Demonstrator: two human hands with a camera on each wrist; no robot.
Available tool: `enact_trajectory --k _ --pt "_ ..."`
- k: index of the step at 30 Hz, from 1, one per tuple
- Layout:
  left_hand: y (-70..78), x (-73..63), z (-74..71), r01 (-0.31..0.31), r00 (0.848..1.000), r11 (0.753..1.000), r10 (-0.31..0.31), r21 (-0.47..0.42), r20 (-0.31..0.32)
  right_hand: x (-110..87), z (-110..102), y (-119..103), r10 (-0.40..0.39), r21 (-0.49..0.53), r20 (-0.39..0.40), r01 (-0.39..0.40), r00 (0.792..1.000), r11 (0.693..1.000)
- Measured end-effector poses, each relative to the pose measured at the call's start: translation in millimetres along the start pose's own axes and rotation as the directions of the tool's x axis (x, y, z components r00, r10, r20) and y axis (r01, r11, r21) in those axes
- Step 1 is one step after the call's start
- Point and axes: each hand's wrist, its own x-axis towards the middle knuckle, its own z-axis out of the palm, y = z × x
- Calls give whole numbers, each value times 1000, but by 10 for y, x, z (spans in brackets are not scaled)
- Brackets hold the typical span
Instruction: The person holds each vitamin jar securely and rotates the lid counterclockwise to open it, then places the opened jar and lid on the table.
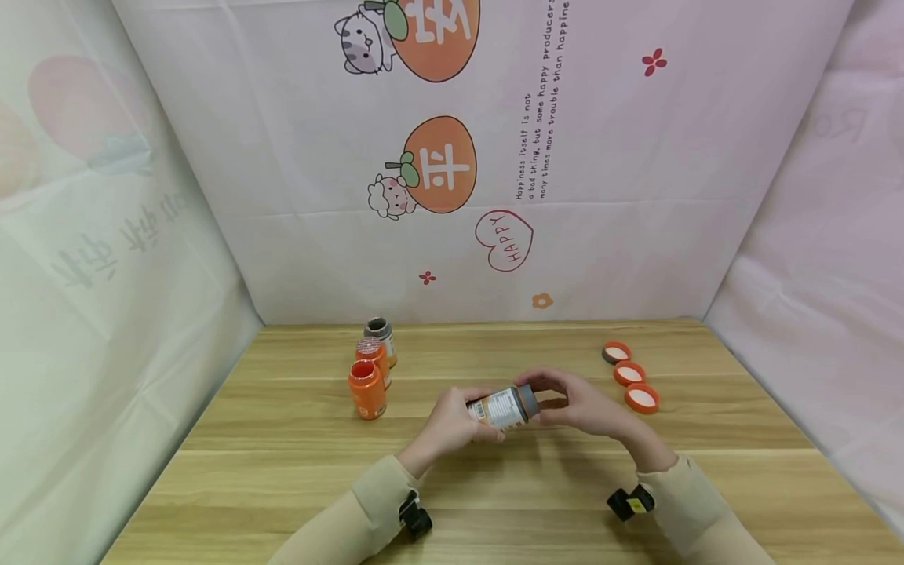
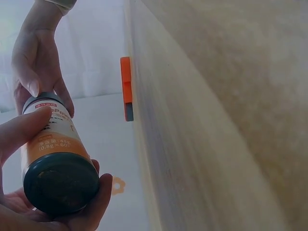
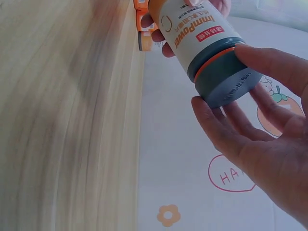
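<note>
A supplement bottle (image 1: pixel 498 410) with a white and orange label lies tilted in the air above the table. My left hand (image 1: pixel 452 424) grips its body near the dark base (image 2: pixel 60 183), thumb across the label. At the other end is a dark grey cap (image 3: pixel 224 79) with a thin orange ring below it. My right hand (image 1: pixel 586 404) holds this cap, its thumb on the rim and the fingers curled around the far side. Part of the label is hidden behind the left fingers.
Two orange bottles (image 1: pixel 367 392) and a grey-necked bottle (image 1: pixel 381 333) stand uncapped in a row on the left of the wooden table (image 1: pixel 297 471). Three orange-rimmed caps (image 1: pixel 642 399) lie upside down on the right. A printed cloth (image 1: pixel 600 235) hangs behind.
</note>
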Motion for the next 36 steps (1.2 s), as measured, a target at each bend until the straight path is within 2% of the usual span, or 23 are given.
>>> enact_trajectory --k 10,16,22,25,29,33,36 --pt "-36 11 14 60 998 995 -59 -77 25 -18 -1 57 -69 40 3 68 998 997" --pt "-42 8 15 56 998 996 -54 -64 29 -26 5 72 -100 22 5 100 995 995" --pt "-38 -5 21 46 999 997 -45 -59 26 -27 23 60 -92 24 -19 93 996 995" --pt "-36 -9 29 35 999 999 -35 -39 20 -21 47 33 -38 -8 -59 38 998 999" --pt "-9 -18 45 15 1000 1000 -15 -12 9 -2 91 -14 71 -71 -114 -80 991 994" --pt "24 -34 62 -13 1000 1000 13 4 -4 26 139 -46 175 -75 -153 -188 973 979" --pt "39 -47 73 -36 999 999 36 28 -14 38 166 -62 255 -52 -178 -268 950 962"
